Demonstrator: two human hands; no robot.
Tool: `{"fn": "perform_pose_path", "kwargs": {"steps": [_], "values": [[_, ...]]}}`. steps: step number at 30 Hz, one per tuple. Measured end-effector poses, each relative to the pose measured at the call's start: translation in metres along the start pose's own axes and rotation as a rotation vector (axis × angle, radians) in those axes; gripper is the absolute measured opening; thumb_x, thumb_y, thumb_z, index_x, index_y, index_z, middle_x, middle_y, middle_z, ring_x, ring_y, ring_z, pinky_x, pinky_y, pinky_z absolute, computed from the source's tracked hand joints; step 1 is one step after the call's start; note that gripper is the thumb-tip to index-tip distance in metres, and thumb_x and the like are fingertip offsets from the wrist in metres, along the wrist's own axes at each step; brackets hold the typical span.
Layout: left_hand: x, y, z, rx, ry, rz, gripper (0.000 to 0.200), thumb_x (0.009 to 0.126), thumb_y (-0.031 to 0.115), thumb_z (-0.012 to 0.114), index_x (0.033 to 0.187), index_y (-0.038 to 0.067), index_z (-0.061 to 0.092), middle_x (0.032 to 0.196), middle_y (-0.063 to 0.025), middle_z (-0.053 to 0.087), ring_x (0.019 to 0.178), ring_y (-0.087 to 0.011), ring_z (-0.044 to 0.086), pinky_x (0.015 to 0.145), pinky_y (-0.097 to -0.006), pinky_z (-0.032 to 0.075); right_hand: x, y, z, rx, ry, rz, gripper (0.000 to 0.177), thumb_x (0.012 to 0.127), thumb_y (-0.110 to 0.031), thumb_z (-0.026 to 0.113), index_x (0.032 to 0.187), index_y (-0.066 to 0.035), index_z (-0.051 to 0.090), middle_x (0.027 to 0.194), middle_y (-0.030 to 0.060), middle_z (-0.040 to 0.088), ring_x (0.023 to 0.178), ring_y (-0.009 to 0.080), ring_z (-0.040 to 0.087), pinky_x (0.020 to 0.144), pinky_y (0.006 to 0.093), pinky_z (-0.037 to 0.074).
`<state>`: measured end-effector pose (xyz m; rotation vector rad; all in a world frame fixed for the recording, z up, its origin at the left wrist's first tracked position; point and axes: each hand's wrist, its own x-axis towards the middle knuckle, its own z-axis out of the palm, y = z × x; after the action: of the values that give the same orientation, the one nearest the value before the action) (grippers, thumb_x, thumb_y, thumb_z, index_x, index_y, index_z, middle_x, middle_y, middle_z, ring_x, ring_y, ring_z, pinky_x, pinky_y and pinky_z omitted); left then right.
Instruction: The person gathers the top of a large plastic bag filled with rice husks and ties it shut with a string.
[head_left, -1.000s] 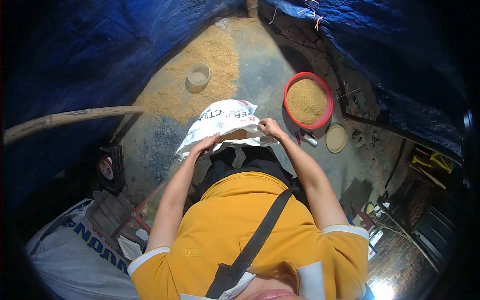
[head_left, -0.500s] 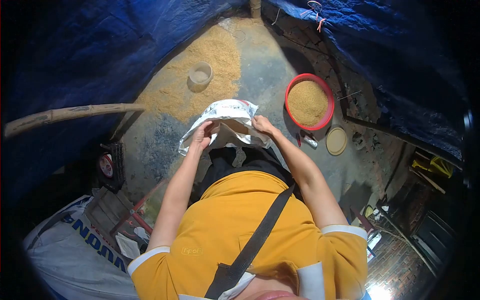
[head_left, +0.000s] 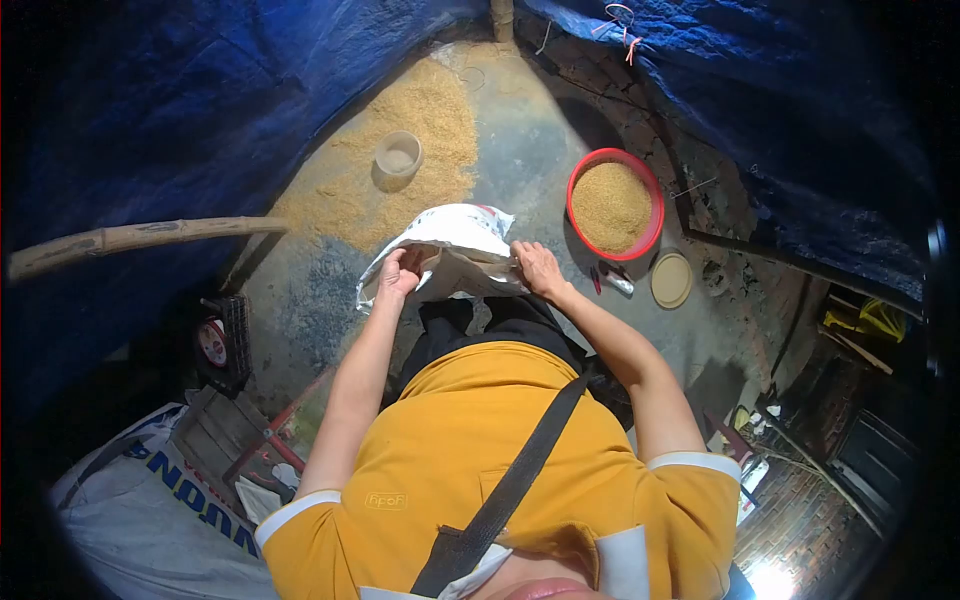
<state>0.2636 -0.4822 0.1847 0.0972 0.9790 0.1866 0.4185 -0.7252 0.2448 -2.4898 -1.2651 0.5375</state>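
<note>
A white sack (head_left: 462,222) with some print hangs in front of my body, its mouth gaping toward me. My left hand (head_left: 400,272) grips the rim at the left side, thumb showing against the edge. At the right side, my right hand (head_left: 540,268) has its fingers bent over the rim. The inside of the sack is shaded, and I cannot make out what it holds.
Golden grain (head_left: 440,120) lies spread on the floor, with a pale tub (head_left: 399,155) standing in it. On the right are a red basin (head_left: 658,215) heaped with grain and a round beige lid (head_left: 672,281). A bamboo pole (head_left: 150,231) juts in from the left.
My right hand has shifted slightly right and down along the sack's rim, and its back has turned up more. My left hand stays at the rim. The view has moved slightly.
</note>
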Motion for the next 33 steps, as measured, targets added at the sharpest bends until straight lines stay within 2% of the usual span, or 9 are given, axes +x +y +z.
{"fn": "perform_pose_path", "kwargs": {"steps": [4,7,15,18,20,23,27,28,33], "values": [[-0.013,-0.001,0.01,-0.018,-0.069,-0.001,0.011,0.066,0.006,0.054,0.075,0.009,0.059,0.077,-0.0051,0.06,0.081,-0.0218,0.054,0.08,-0.0355,0.041,0.007,0.004,0.001,0.125,-0.025,-0.017,0.011,0.07,-0.016,0.051,0.076,-0.007,0.048,0.07,0.0109,0.054,0.074,0.0293,0.051,0.063,0.0371,0.041],[-0.011,0.003,0.002,-0.07,-0.035,-0.044,0.008,0.065,0.009,0.058,0.072,0.011,0.058,0.074,-0.0028,0.06,0.077,-0.019,0.055,0.078,-0.0342,0.04,0.01,0.005,0.006,0.194,-0.036,0.045,0.012,0.069,-0.018,0.053,0.072,-0.007,0.051,0.069,0.0115,0.055,0.073,0.0296,0.051,0.062,0.0377,0.041],[-0.014,0.001,0.001,-0.014,0.045,-0.017,0.007,0.063,0.011,0.061,0.069,0.012,0.055,0.072,-0.0002,0.057,0.074,-0.0165,0.051,0.079,-0.0341,0.036,0.018,0.01,0.002,0.196,-0.029,-0.034,0.016,0.069,-0.017,0.053,0.068,-0.001,0.05,0.066,0.0179,0.052,0.068,0.035,0.05,0.058,0.0412,0.039],[-0.031,-0.004,0.003,0.036,0.232,-0.032,0.014,0.06,0.01,0.061,0.069,0.011,0.051,0.074,-0.0019,0.052,0.077,-0.0172,0.049,0.082,-0.0374,0.034,0.013,0.003,-0.002,0.112,-0.052,-0.007,0.021,0.067,-0.018,0.058,0.079,-0.004,0.047,0.077,0.0157,0.048,0.077,0.0331,0.047,0.064,0.0399,0.039],[-0.033,-0.005,-0.004,-0.059,0.227,-0.06,0.01,0.063,0.006,0.057,0.069,0.008,0.05,0.073,-0.0038,0.051,0.076,-0.0174,0.049,0.079,-0.0363,0.038,0.008,-0.02,-0.024,0.071,-0.044,-0.014,0.035,0.064,-0.019,0.063,0.09,-0.008,0.042,0.086,0.0131,0.042,0.085,0.0309,0.043,0.069,0.0387,0.039],[-0.042,-0.008,0.006,-0.136,0.214,-0.076,0.007,0.065,0.004,0.055,0.069,0.006,0.049,0.072,-0.005,0.051,0.074,-0.0178,0.049,0.075,-0.0359,0.042,0.006,-0.039,-0.024,-0.002,0.003,-0.129,0.038,0.059,-0.021,0.065,0.088,-0.009,0.043,0.088,0.0124,0.043,0.084,0.0291,0.044,0.067,0.037,0.039],[-0.036,-0.004,0.005,-0.122,0.217,-0.047,0.004,0.067,0.005,0.053,0.067,0.005,0.049,0.071,-0.006,0.051,0.069,-0.0189,0.049,0.07,-0.0354,0.044,0.005,-0.044,-0.009,-0.242,-0.091,-0.06,0.03,0.066,-0.014,0.056,0.092,-0.008,0.043,0.089,0.0128,0.043,0.087,0.028,0.044,0.068,0.0376,0.039],[-0.036,-0.003,0.004,-0.122,0.217,-0.048,0.004,0.067,0.005,0.053,0.067,0.005,0.049,0.071,-0.006,0.051,0.069,-0.0189,0.049,0.07,-0.0354,0.044,0.003,-0.042,-0.005,-0.268,-0.085,-0.029,0.024,0.07,-0.012,0.048,0.093,-0.007,0.042,0.089,0.0131,0.044,0.087,0.0276,0.045,0.067,0.0375,0.039],[-0.031,-0.002,-0.014,-0.014,0.116,-0.011,0.003,0.067,0.007,0.052,0.069,0.005,0.05,0.068,-0.0069,0.053,0.066,-0.02,0.05,0.068,-0.0343,0.043,-0.001,-0.033,0.014,-0.27,-0.113,0.102,0.021,0.076,-0.014,0.041,0.096,-0.007,0.042,0.085,0.0131,0.05,0.081,0.0277,0.05,0.064,0.0391,0.04]]}}
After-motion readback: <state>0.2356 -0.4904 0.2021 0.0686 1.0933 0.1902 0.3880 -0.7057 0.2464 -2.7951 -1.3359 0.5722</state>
